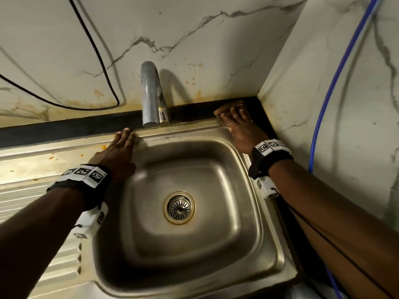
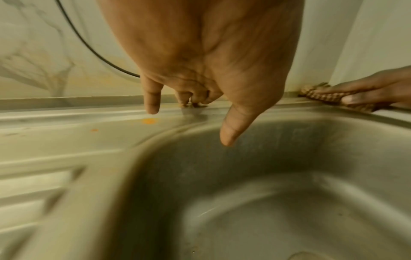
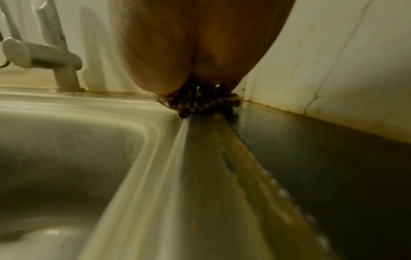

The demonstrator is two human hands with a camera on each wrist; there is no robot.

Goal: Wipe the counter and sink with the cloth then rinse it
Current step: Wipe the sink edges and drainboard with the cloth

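A brown checked cloth (image 1: 224,109) lies bunched in the back right corner, where the steel sink's rim (image 1: 194,284) meets the black counter (image 1: 64,130). My right hand (image 1: 239,126) presses down on the cloth with its fingers spread and fairly straight. The left wrist view shows that hand (image 2: 367,88) lying flat over the cloth (image 2: 322,98). In the right wrist view the cloth (image 3: 195,103) pokes out under my palm (image 3: 193,44). My left hand (image 1: 121,149) rests on the rim's back left corner, holding nothing, its fingertips (image 2: 189,102) touching the steel.
A chrome tap (image 1: 151,91) stands behind the basin between my hands. Orange stains (image 1: 51,157) dot the draining board at left. A black cable (image 1: 101,61) loops on the marble wall, and a blue hose (image 1: 336,83) runs down the right wall. The drain (image 1: 179,207) sits mid-basin.
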